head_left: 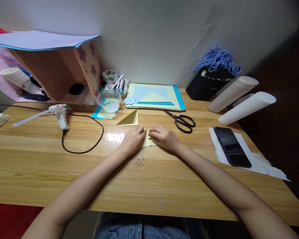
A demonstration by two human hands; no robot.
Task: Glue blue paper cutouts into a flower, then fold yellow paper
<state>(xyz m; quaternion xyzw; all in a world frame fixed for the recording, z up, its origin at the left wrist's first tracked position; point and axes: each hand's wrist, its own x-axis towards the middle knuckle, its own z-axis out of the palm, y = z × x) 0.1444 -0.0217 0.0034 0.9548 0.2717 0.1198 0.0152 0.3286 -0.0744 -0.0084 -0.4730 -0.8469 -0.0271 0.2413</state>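
A small sheet of pale yellow paper (147, 142) lies on the wooden table between my hands, partly covered by them. My left hand (134, 139) presses on its left side, fingers bent and close together. From the right, my right hand (164, 137) grips the paper's upper right part with curled fingers, where a fold shows. Just beyond my left hand rests a folded yellow paper triangle (129, 119). Black-handled scissors (181, 122) lie past my right hand, their blades pointing to the back left.
A white glue gun (60, 116) with its looping cord is at left. Behind stand a clear plastic bowl (109, 101), markers (118, 85) and stacked coloured paper (154, 96). At right are a phone (231, 146), two white rolls (248, 108) and a black holder (204, 84).
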